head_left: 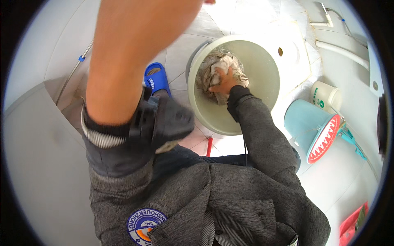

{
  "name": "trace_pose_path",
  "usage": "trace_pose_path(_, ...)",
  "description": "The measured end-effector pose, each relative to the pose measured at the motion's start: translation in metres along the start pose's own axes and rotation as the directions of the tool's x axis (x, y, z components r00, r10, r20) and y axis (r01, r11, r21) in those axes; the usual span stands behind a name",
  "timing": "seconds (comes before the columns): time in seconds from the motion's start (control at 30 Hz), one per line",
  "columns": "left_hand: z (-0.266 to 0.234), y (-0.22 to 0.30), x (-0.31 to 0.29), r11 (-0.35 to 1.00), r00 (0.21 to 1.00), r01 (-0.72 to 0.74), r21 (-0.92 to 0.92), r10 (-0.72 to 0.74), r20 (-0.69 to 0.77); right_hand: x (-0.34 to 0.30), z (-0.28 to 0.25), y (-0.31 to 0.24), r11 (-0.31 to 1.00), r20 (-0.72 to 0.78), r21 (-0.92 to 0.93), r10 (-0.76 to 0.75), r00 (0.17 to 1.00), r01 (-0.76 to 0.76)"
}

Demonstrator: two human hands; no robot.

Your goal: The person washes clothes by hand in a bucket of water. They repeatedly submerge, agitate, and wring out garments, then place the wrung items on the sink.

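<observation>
A crumpled, wet pale cloth lies against the left inner side of a large pale green bucket. My right hand reaches into the bucket with its fingers curled over the cloth, gripping it. My left forearm, bare below a pushed-up dark sleeve, is raised close in front of me. Most of my left hand is cut off by the upper edge and blurred, so its fingers and anything in them are hidden. A dark, blurred box-like object sits at the left sleeve cuff.
On the left, a blue slipper is beside the bucket on the tiled floor. To the right stand a light blue bucket with a red-and-white shark-mouth pattern and a small white bucket. White pipes run along the right wall; a red object lies lower right.
</observation>
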State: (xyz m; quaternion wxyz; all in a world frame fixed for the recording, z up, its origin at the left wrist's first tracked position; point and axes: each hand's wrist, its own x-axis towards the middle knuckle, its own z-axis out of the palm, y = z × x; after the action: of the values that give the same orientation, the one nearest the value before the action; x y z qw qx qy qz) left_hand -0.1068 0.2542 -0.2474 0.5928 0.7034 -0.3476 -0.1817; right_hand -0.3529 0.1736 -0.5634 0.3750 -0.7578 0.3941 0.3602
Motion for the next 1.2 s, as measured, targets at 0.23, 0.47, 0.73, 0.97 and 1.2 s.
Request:
trace_pose_path(0.23,-0.039,-0.033,0.017,1.000,0.962,0.012,0.027,-0.019,0.271,0.048,0.039,-0.008,0.892,-0.051,-0.451,-0.055,0.997,0.026)
trace_pose_path(0.47,-0.029,-0.042,0.008,0.999,0.964,-0.042,-0.024,0.047,0.261,0.111,0.018,0.009,0.915,0.038,-0.403,0.007,0.999,0.009)
trace_pose_path(0.73,0.003,-0.003,0.011,0.983,0.997,-0.049,-0.177,0.058,0.046,-0.023,-0.083,0.010,0.718,0.049,0.680,0.157,0.986,-0.148)
trace_pose_path(0.97,0.014,0.007,0.017,0.979,0.998,0.038,-0.200,-0.029,0.048,-0.147,-0.091,0.024,0.735,-0.274,0.616,-0.138,0.952,0.284)
trace_pose_path(1.2,0.017,0.003,0.021,0.961,0.995,0.005,-0.277,0.021,0.093,-0.149,-0.058,0.047,0.737,-0.436,0.463,-0.294,0.851,0.492)
